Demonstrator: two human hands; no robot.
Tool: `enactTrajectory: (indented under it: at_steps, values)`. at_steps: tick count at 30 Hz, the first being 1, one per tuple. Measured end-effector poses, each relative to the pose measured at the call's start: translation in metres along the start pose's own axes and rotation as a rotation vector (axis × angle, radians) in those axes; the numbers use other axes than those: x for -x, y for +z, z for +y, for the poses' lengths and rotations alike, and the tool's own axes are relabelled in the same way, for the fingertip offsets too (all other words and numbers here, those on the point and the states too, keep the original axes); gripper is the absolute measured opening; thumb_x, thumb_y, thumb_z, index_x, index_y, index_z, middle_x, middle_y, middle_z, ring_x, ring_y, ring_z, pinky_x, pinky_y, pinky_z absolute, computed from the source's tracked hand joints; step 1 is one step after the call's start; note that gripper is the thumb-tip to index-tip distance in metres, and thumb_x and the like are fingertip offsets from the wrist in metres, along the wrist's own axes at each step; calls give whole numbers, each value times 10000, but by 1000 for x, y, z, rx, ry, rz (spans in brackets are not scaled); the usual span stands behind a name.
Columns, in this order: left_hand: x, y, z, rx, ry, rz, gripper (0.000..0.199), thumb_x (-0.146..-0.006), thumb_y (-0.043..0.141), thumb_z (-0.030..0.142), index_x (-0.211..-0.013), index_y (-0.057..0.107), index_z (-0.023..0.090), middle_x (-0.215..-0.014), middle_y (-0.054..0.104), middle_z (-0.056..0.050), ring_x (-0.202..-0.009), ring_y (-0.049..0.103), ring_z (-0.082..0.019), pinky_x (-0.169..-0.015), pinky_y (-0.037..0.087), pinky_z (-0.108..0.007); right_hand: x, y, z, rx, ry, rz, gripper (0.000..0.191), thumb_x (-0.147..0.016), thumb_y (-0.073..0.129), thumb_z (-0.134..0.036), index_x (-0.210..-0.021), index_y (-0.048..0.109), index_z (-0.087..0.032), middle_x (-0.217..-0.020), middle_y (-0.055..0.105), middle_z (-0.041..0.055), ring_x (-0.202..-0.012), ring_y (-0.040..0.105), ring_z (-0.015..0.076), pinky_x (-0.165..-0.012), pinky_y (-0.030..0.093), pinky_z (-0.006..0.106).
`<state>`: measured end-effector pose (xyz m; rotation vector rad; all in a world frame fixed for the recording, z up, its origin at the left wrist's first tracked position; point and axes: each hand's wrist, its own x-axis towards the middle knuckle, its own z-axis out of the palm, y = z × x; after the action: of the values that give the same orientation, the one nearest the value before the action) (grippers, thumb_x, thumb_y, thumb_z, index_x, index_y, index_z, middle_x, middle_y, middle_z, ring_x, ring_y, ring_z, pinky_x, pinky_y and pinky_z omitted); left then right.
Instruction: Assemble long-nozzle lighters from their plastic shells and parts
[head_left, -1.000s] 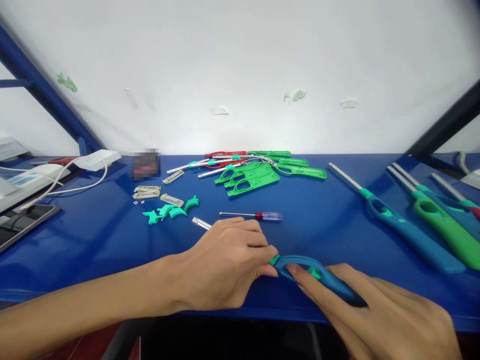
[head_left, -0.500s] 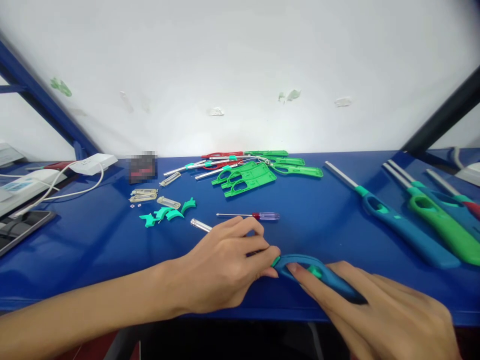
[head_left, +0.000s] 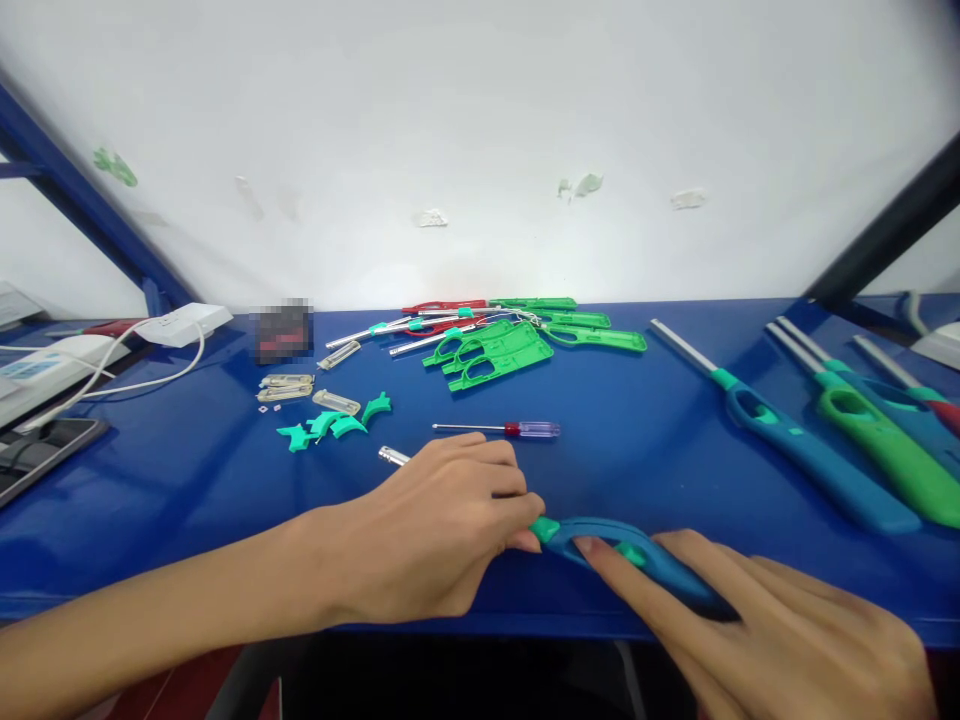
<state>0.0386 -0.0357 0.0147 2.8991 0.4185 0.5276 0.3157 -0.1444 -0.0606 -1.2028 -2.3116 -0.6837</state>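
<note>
— What are you holding?

— A blue lighter handle (head_left: 607,530), low at the front edge of the desk (head_left: 637,430). My right grip (head_left: 795,635) is closed around its rear part, with one digit's tip laid on the loop, just beside the teal trigger (head_left: 631,553).

— And your other side?

— My left grip (head_left: 450,530) is narrow, pinching the teal collar (head_left: 546,528) at the handle's front end. A metal tube (head_left: 393,456) pokes out beyond my knuckles; my fingers hide its middle, so I can't tell how it meets the collar.

— What's near your knuckles?

— A screwdriver (head_left: 495,430) with a red and purple handle, its shaft pointing left. Left of that lie loose teal pieces (head_left: 334,425), with clear casings (head_left: 336,403) close behind them.

— Farther back?

— Green shell halves (head_left: 506,358) overlap in a pile, and red shells (head_left: 465,304) and metal rods (head_left: 367,334) lie among and behind them, near the wall (head_left: 480,130).

— To your right?

— Whole lighters (head_left: 817,460), tubes pointing away from me: blue and green ones, plus one with red that my view cuts off.
</note>
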Motion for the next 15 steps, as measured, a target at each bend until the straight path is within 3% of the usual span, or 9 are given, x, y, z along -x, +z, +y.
enactTrajectory:
  at_steps: [3, 8, 13, 15]
  values:
    - [0, 4, 0, -15, 34, 38, 179, -1041, 525, 105, -979, 691, 129, -810, 677, -51, -796, 587, -216, -709, 448, -348, 0, -2, -1, 14, 0, 31, 689, -1024, 449, -130, -1656, 414, -403, -1096, 793, 35, -729, 752, 184, -647, 519, 348]
    - [2, 5, 1, -34, 40, 44, 166, -1009, 524, 64, -1001, 673, 136, -788, 664, -45, -768, 575, -207, -676, 426, -336, -6, -6, -4, 15, -1, 68, 572, -1077, 417, -309, -1646, 455, -352, -1069, 792, 66, -703, 733, 206, -652, 524, 371]
    - [-2, 6, -1, -82, 76, 55, 177, -1040, 517, 82, -1080, 687, 112, -812, 708, -63, -812, 627, -219, -746, 484, -359, -15, -2, -2, 11, 8, 89, 520, -1029, 468, -133, -1394, 715, -409, -974, 785, 5, -638, 692, 126, -610, 488, 296]
    - [-2, 3, 1, -188, 126, 153, 219, -1032, 539, 74, -1200, 679, 73, -939, 756, -112, -973, 660, -263, -860, 522, -409, -22, 1, -2, -7, 47, 92, 465, -1029, 523, -134, -1360, 735, -380, -913, 764, -8, -556, 640, 94, -551, 454, 268]
